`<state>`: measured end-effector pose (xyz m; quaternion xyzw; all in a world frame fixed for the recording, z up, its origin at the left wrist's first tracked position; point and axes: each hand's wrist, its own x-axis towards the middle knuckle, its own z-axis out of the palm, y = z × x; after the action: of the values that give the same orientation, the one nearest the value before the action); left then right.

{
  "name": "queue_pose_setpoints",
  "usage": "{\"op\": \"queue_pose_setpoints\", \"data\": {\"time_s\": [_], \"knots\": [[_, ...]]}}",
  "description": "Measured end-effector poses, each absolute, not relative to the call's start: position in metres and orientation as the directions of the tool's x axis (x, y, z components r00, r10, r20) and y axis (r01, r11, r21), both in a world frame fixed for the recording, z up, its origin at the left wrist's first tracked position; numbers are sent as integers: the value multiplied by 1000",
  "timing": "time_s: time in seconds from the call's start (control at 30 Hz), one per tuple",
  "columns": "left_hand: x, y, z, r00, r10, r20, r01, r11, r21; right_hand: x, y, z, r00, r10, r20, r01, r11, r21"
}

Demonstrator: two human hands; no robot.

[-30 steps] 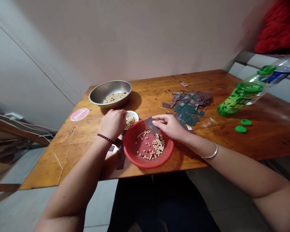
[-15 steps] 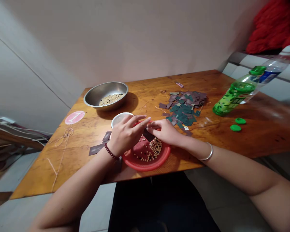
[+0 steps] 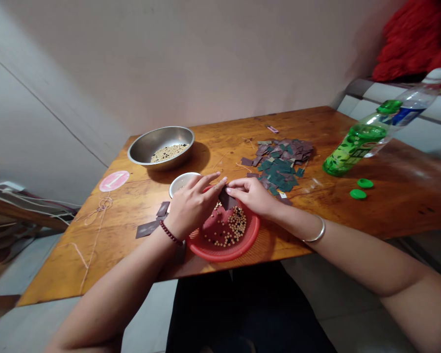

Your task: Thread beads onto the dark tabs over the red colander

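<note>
Basket (image 3: 224, 253) red; beans (image 3: 237, 223) in it pale tan, a few black. Card (image 3: 227, 200) over them dark brown, plain. Table (image 3: 389, 215) orange-brown w/ wood grain. Far-left corner: bowl (image 3: 139, 147) silver-grey, contents tan + black specks. Dish (image 3: 178, 180) white. Tag (image 3: 113, 180) nr left edge pink w/ white "1". Pile (image 3: 282, 164) mid-table: dark green & purple-brown bits. Bottle (image 3: 347, 147) at right edge bright green, darker print; 2 caps (image 3: 365, 183) green. Bracelet (image 3: 170, 234) dark red, bangle (image 3: 316, 231) silver.

I read one mark only: a white numeral 1 on the pink round disc (image 3: 113, 181), lying on the table (image 3: 389, 215) at centre left of the frame. The label print on the green bottle (image 3: 347, 149) is too blurred to read.
</note>
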<state>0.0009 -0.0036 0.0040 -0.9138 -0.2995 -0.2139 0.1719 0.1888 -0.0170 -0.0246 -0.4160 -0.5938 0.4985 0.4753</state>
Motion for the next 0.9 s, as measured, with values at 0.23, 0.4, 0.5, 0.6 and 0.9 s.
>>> {"op": "queue_pose_setpoints", "data": {"time_s": [0.23, 0.4, 0.5, 0.6, 0.9], "knots": [[1, -6, 2, 637, 419, 648, 581, -812, -46, 191, -14, -25, -150, 974, 171, 18, 176, -984], [2, -7, 5, 647, 423, 635, 555, -832, -11, 193, -11, -27, -110, 977, 182, 58, 189, -980], [3, -6, 5, 608, 442, 660, 565, -824, 31, 193, -11, -28, -99, 978, 184, 73, 192, -979], [3, -4, 3, 585, 449, 676, 567, -822, 55, 193, -11, -27, -94, 980, 176, 71, 183, -981], [1, -4, 4, 663, 421, 619, 572, -819, -56, 192, -18, -22, -163, 964, 212, 137, 234, -962]]}}
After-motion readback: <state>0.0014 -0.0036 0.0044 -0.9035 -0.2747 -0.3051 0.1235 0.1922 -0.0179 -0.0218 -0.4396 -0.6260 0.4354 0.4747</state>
